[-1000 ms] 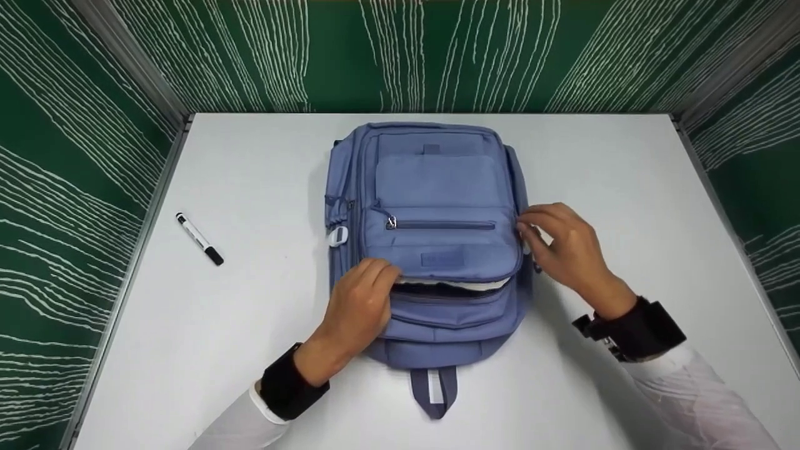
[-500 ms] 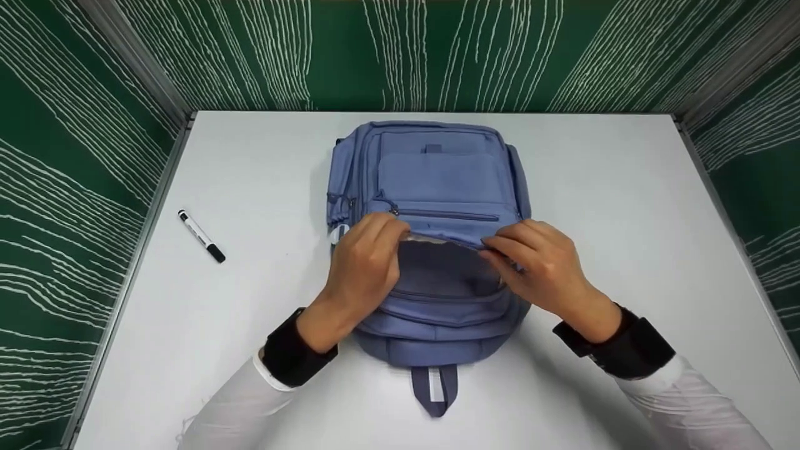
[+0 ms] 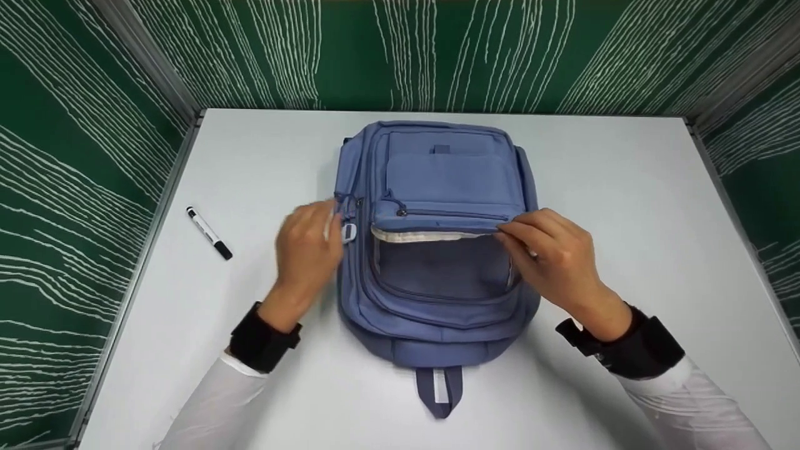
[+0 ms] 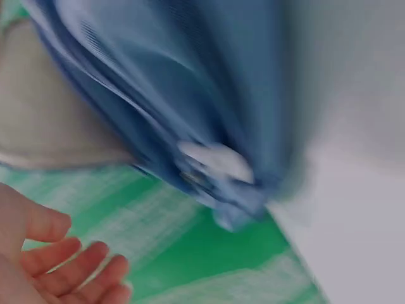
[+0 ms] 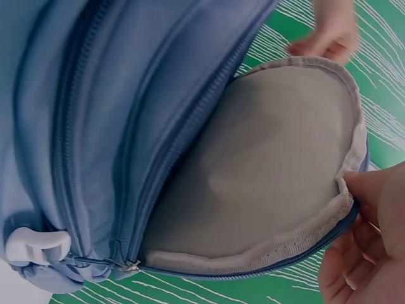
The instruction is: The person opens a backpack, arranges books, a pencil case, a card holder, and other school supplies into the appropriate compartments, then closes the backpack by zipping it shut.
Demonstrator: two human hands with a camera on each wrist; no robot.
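A blue backpack [image 3: 450, 178] lies flat on the white table, its carry loop towards me. The front pocket flap [image 3: 437, 226] is lifted, baring a dark interior; its pale lining [image 5: 266, 145] fills much of the right wrist view. My right hand [image 3: 553, 256] pinches the flap's edge at the right corner between thumb and fingers. My left hand [image 3: 306, 253] is beside the bag's left side, close to a white buckle [image 3: 349, 233]. Nothing shows in its loosely bent fingers [image 4: 82, 266] in the left wrist view, which is blurred.
A black-and-white marker [image 3: 209, 233] lies on the table [image 3: 262, 156] to the left of the bag. Green panels [image 3: 350, 56] with white lines stand round the back and sides. The bag's carry loop [image 3: 440, 394] points to the front.
Both hands raised the pocket flap away from me, and the pocket gapes wider. Then my left hand let go and moved left, off the flap. My right hand keeps its pinch.
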